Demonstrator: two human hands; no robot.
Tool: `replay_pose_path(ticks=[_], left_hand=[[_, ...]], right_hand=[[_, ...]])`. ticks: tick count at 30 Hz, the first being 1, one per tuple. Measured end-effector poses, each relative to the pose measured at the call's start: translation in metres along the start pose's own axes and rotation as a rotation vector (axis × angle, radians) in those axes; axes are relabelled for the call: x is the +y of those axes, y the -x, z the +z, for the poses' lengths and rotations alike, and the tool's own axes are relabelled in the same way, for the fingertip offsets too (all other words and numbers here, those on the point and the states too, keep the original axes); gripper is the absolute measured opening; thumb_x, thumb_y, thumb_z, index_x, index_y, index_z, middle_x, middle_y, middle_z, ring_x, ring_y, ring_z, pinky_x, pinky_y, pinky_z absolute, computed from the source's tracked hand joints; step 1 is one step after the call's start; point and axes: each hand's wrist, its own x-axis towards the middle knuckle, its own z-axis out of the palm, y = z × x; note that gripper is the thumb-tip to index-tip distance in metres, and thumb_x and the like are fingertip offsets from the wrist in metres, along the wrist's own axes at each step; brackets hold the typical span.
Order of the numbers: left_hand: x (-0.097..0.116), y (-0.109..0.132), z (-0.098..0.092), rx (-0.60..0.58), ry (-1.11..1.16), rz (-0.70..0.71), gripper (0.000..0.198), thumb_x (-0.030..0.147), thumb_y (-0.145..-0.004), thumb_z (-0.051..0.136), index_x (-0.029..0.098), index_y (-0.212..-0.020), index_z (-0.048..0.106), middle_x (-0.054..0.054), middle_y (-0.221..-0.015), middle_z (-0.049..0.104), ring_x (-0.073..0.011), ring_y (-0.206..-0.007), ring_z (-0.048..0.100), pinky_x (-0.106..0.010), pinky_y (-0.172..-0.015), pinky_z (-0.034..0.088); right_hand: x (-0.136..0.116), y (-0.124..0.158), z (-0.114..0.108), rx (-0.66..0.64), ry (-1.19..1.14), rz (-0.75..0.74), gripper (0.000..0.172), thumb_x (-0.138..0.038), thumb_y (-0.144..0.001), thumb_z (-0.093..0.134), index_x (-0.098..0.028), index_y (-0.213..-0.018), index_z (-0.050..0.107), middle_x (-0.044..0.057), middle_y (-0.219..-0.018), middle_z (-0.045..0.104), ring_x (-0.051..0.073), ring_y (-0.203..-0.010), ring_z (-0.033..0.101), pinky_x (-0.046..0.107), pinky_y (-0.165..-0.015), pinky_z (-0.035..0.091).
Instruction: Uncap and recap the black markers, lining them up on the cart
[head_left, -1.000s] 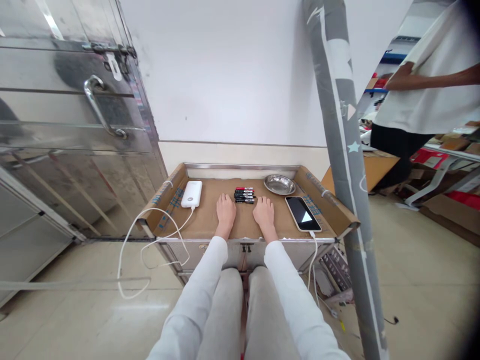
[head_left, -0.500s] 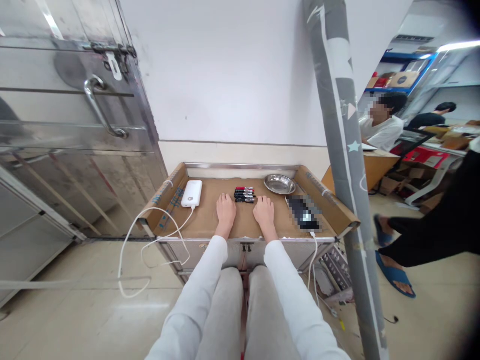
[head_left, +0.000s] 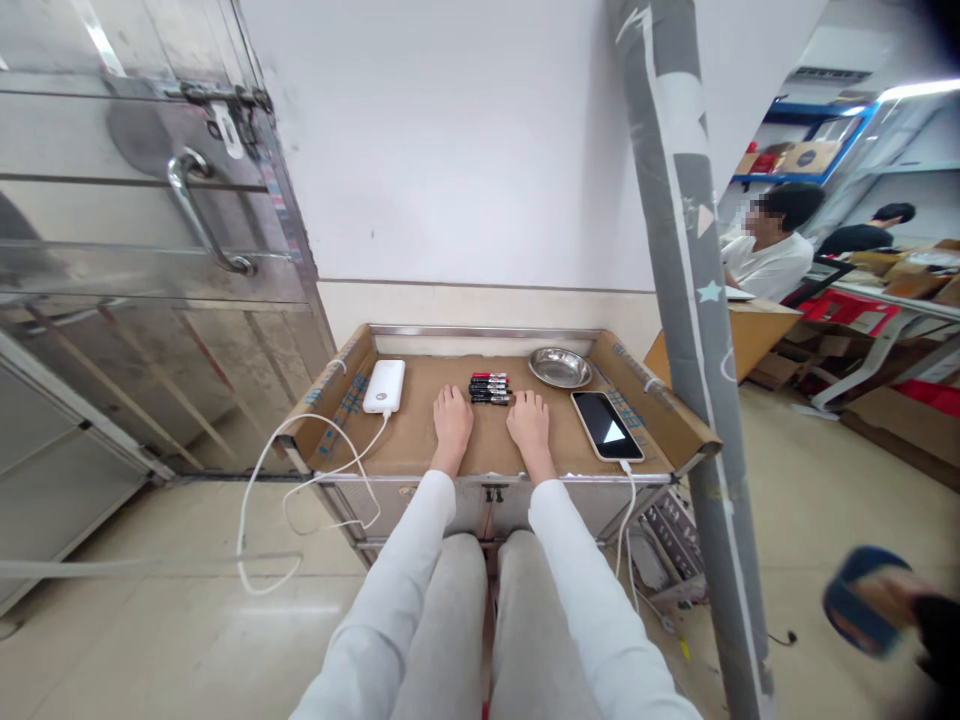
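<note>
My left hand (head_left: 452,428) rests palm down on the cardboard-lined top (head_left: 411,440), fingers stretched forward, holding nothing. Palm down as well, my right hand (head_left: 530,430) lies to its right, fingers extended and without anything in it. Between the fingertips sits a small stack of marker pens (head_left: 489,389), a red one at the back and several black ones in front. The right fingertips are close to the pens' ends; whether they touch I cannot tell. A shiny metal bowl (head_left: 559,368) stands behind my right hand.
A white power bank (head_left: 385,386) with a looping white cable (head_left: 259,470) lies at left. At right lies a phone (head_left: 607,425) with its cable plugged in. A wrapped grey pole (head_left: 694,250) leans beside the right edge. Several people are at right, one walking past.
Both hands stay still on the cardboard. The passer-by at right has moved toward the lower right, nearly out of view. The phone, blurred over before, now shows plainly.
</note>
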Motion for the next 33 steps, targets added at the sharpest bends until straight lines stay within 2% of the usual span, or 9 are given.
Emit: replay_pose_path(ticks=[13, 18, 21, 25, 33], left_hand=[[0.002, 0.001, -0.002, -0.042, -0.039, 0.004, 0.021, 0.011, -0.086, 0.038, 0.010, -0.101, 0.053, -0.018, -0.105, 0.059, -0.0265, -0.102, 0.056, -0.038, -0.089, 0.042], [0.005, -0.002, -0.009, -0.030, -0.017, -0.036, 0.020, 0.012, -0.087, 0.038, 0.009, -0.100, 0.052, -0.018, -0.101, 0.058, -0.0267, -0.097, 0.055, -0.038, -0.085, 0.043], [0.006, -0.004, -0.012, -0.040, 0.062, 0.072, 0.019, 0.011, -0.087, 0.040, 0.012, -0.101, 0.053, -0.014, -0.100, 0.057, -0.0242, -0.096, 0.054, -0.036, -0.086, 0.043], [0.006, -0.005, -0.008, -0.133, 0.136, 0.259, 0.016, 0.013, -0.087, 0.042, 0.017, -0.094, 0.057, -0.010, -0.098, 0.057, -0.0216, -0.093, 0.054, -0.034, -0.087, 0.042], [0.003, -0.006, -0.005, -0.176, 0.178, 0.291, 0.014, 0.014, -0.085, 0.048, 0.019, -0.095, 0.057, -0.008, -0.096, 0.059, -0.0225, -0.093, 0.055, -0.035, -0.084, 0.043]], right_hand=[[0.000, 0.000, 0.001, 0.005, -0.012, 0.009, 0.029, -0.009, -0.087, 0.035, -0.010, -0.106, 0.057, 0.017, -0.104, 0.060, 0.026, -0.100, 0.051, 0.036, -0.083, 0.036], [-0.001, -0.003, -0.001, 0.063, -0.071, 0.005, 0.027, -0.008, -0.087, 0.036, -0.011, -0.105, 0.056, 0.015, -0.104, 0.057, 0.024, -0.098, 0.050, 0.033, -0.082, 0.036], [0.000, -0.005, -0.002, 0.073, -0.136, -0.063, 0.025, -0.008, -0.087, 0.037, -0.013, -0.099, 0.057, 0.013, -0.103, 0.056, 0.022, -0.096, 0.049, 0.032, -0.083, 0.036], [0.001, -0.005, -0.001, 0.052, -0.220, -0.191, 0.023, -0.008, -0.086, 0.038, -0.016, -0.092, 0.060, 0.010, -0.098, 0.055, 0.020, -0.092, 0.049, 0.030, -0.084, 0.036], [0.003, -0.006, 0.007, 0.054, -0.248, -0.219, 0.023, -0.007, -0.084, 0.041, -0.017, -0.092, 0.061, 0.009, -0.096, 0.054, 0.020, -0.090, 0.049, 0.030, -0.083, 0.037]])
